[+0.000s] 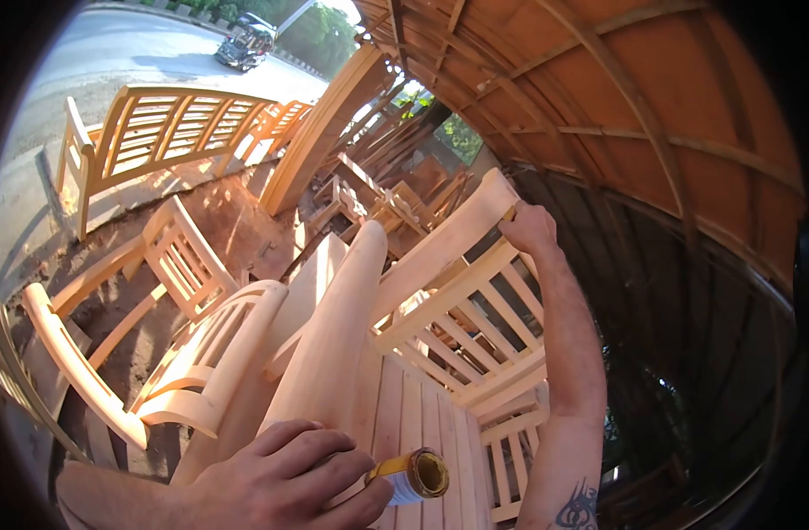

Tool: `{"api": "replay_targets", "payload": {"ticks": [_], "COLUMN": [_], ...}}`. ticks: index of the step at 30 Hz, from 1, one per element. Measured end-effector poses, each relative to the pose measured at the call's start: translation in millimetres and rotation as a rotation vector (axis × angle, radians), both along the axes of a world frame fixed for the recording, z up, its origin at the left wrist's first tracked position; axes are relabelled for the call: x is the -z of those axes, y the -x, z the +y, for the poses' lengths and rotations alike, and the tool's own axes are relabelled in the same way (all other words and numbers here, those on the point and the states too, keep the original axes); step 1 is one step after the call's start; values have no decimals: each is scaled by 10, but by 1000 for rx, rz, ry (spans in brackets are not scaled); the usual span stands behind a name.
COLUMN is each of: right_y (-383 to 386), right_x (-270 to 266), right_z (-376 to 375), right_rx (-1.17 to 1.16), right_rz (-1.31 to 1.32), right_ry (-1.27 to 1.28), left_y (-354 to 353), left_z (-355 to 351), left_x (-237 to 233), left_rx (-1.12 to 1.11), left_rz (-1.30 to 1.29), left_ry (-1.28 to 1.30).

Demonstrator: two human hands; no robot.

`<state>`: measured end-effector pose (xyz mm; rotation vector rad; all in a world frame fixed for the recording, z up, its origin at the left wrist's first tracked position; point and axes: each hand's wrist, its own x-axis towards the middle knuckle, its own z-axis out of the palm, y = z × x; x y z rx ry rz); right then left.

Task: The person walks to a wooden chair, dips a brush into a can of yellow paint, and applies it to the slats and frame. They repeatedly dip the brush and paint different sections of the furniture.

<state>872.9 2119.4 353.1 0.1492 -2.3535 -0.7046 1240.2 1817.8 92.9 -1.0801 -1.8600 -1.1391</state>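
My left hand [285, 477] rests at the bottom of the view, beside the broad armrest [329, 344] of a pale wooden bench. Its fingers are closed around a small open can [409, 479], tilted, with a stained rim and a yellow-brown inside. My right hand [530, 228] reaches up to the far end of the bench's curved top rail [449, 243]. There the fingers are curled in against the wood; a small yellowish bit shows by them, too small to name. Below the rail run the slats of the backrest [484, 327], and the slatted seat [413, 415] lies nearer.
An unpainted wooden chair [188, 265] lies to the left, against more curved slatted furniture [219, 362]. A yellowish bench [170, 141] stands by the road, where a vehicle [245, 44] shows. Wooden pieces [378, 208] are piled behind. An orange ribbed cover [652, 97] arches overhead.
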Motion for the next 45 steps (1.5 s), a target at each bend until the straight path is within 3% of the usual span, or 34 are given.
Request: {"api": "replay_targets", "payload": {"ticks": [2, 8, 11, 14, 17, 20, 23, 26, 33, 36, 42, 45], "right_y": [-110, -75, -66, -14, -77, -126, 98, 48, 134, 147, 126, 23], "right_x": [-53, 29, 2, 98, 133, 73, 188, 350, 110, 189, 533, 372], "right_z": [-85, -63, -82, 3, -123, -111, 84, -22, -83, -149, -264, -328], "right_rx": [-28, 27, -80, -35, 5, -92, -9, 45, 10, 10, 104, 107], "right_rz": [-3, -130, -15, -41, -189, -14, -61, -217, -9, -3, -268, -136], "right_ry": [94, -31, -16, -139, 23, 56, -78, -25, -41, -100, -77, -66], "left_y": [-2, -15, -13, -18, -22, -15, -13, -15, 6, 5, -3, 10], "left_z": [0, -4, -17, -11, -5, -5, 1, 5, 18, 31, 16, 21], "left_x": [-4, -19, -25, 2, 0, -4, -4, 22, 43, 57, 50, 63], "left_rx": [5, 15, 22, 17, 7, 8, 7, 5, -5, -8, 0, -3], "left_rz": [-5, -19, -24, -22, -20, -22, -31, -32, -25, -27, -34, -34], "left_ry": [-10, -6, 3, -3, -8, -3, -4, -9, -21, -20, 0, -4]}}
